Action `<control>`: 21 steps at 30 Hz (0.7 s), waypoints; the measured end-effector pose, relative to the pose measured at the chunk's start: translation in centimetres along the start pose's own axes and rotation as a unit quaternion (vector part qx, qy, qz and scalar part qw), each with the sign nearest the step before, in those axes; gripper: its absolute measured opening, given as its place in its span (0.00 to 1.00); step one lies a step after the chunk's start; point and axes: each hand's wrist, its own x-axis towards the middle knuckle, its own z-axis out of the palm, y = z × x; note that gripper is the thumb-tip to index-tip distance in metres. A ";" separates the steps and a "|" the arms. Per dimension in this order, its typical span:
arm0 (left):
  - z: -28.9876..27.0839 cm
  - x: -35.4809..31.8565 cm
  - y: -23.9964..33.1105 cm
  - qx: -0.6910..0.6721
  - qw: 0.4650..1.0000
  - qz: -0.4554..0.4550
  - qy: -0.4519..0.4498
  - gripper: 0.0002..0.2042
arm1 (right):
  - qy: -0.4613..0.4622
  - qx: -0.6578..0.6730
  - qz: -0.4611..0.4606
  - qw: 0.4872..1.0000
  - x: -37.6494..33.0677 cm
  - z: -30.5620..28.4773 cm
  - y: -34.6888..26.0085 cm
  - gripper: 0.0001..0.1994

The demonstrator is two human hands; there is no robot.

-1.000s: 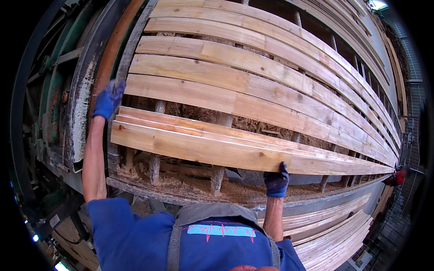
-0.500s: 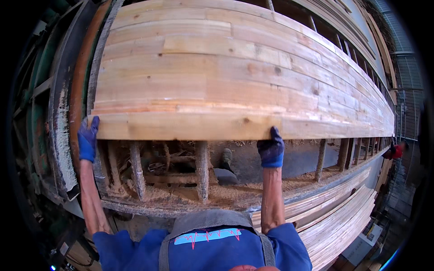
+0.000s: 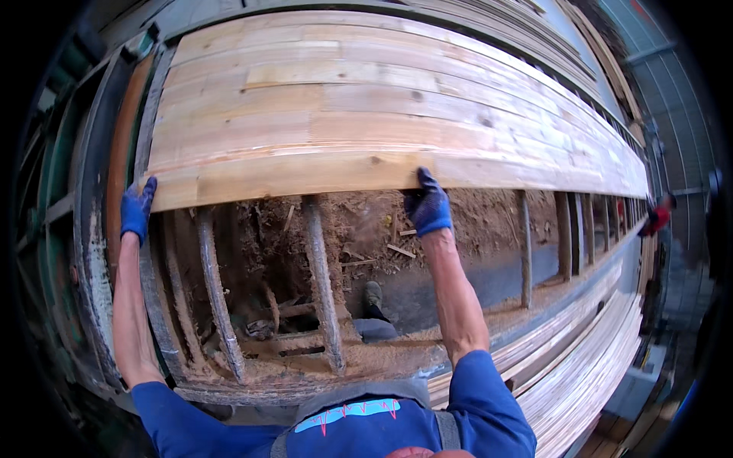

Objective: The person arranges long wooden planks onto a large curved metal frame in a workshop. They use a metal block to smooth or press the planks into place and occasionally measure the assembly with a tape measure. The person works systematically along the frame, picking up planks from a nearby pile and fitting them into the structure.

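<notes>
A broad layer of pale wooden boards (image 3: 366, 84), laid edge to edge with knots showing, spans the frame. Along its near side runs a front board (image 3: 282, 177). At the left end of that board, my left hand (image 3: 137, 210), in a blue-purple glove, grips the corner. My right hand (image 3: 427, 202), gloved alike, grips the near edge around the middle, its upper digit on the board. The undersides of both grips are hidden. At the far right end, a co-worker's red-gloved hand (image 3: 655, 219) is near the boards' corner.
Metal rollers (image 3: 321, 282) cross the frame beneath, with sawdust (image 3: 366, 221) and wood scraps below. A rusty rail (image 3: 122, 137) and machine frame stand left. Stacked planks (image 3: 588, 359) lie at lower right, and more boards (image 3: 511, 30) lie beyond the layer.
The boards have shifted away from me and slightly left, with both hands gripping and my arms reaching farther out. More rollers and sawdust now show on my side.
</notes>
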 end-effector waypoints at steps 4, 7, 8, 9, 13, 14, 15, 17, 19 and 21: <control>-1.7 -2.4 -1.9 -0.064 0.996 -0.010 -0.064 0.23 | 0.011 -0.024 0.010 1.000 -4.0 3.0 -1.2 0.16; -3.8 -3.6 -7.1 0.057 0.998 -0.003 -0.020 0.24 | -0.027 -0.045 0.063 0.997 -3.3 0.6 -1.1 0.17; -2.9 -3.4 -5.8 0.016 0.999 -0.015 -0.039 0.24 | -0.026 -0.025 0.073 0.997 -2.4 -0.5 -1.2 0.17; -2.1 -3.7 -3.9 -0.023 0.998 -0.029 -0.055 0.24 | -0.029 -0.005 0.084 0.996 -1.9 -1.2 -1.6 0.17; -4.1 -4.0 -6.6 0.060 0.998 0.002 -0.007 0.26 | -0.061 0.036 0.072 0.995 -3.7 1.1 -0.8 0.17; -3.9 -4.6 -6.3 -0.001 1.000 0.025 0.000 0.25 | -0.067 0.050 0.063 0.995 -4.2 1.1 -0.7 0.16; -4.2 -5.1 -5.9 -0.029 0.999 -0.024 0.002 0.24 | -0.074 0.063 0.053 0.994 -4.6 1.3 -0.8 0.16; -3.3 -8.0 1.8 -0.090 0.989 -0.110 -0.027 0.23 | -0.053 0.043 0.039 0.997 -6.4 -0.1 -2.9 0.17; -5.8 -10.4 1.6 -0.126 0.988 -0.092 -0.007 0.21 | -0.068 0.045 0.050 0.995 -7.9 -0.1 -3.2 0.17; -6.9 -11.8 0.5 -0.142 0.985 -0.098 -0.026 0.23 | -0.088 0.064 0.051 0.993 -9.1 -1.8 -3.4 0.16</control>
